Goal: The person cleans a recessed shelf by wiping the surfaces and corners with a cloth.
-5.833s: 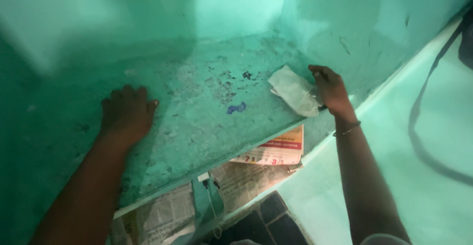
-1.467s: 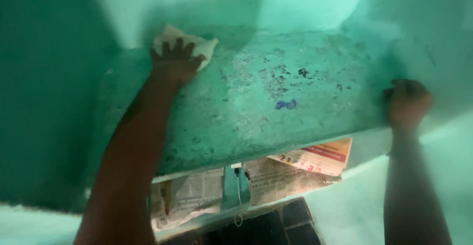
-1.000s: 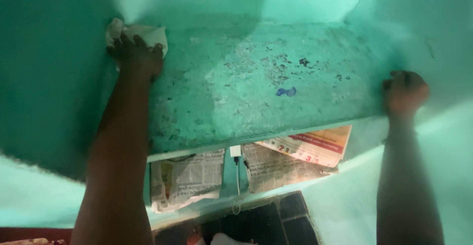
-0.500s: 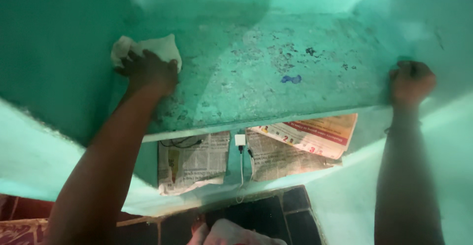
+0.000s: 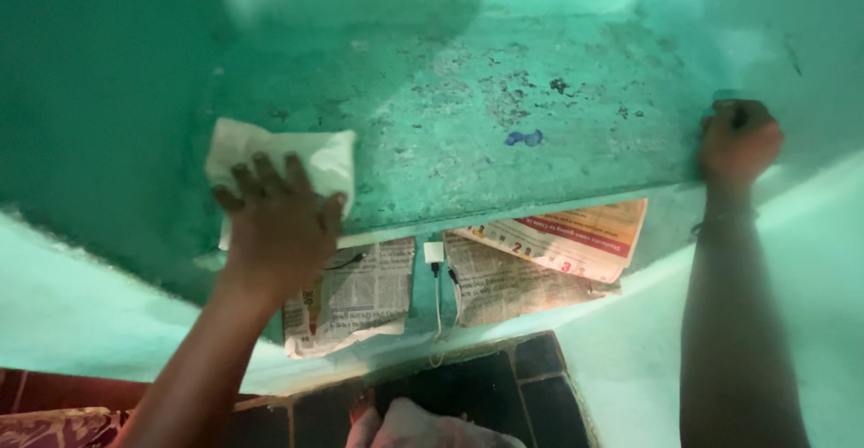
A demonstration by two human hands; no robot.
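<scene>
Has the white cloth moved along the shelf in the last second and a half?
Yes. The white cloth under the left hand has come from the back of the green shelf toward its front edge, farther left of the blue mark.

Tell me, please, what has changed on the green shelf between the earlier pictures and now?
The white cloth changed hands: earlier the right hand held it at the shelf's right end; now the left hand presses it. The left hand took it to the back left corner, then drew it forward to the front edge. The right hand moved to grip the shelf's right front edge. The blue scrap, the newspapers and the white plug below stayed put.
</scene>
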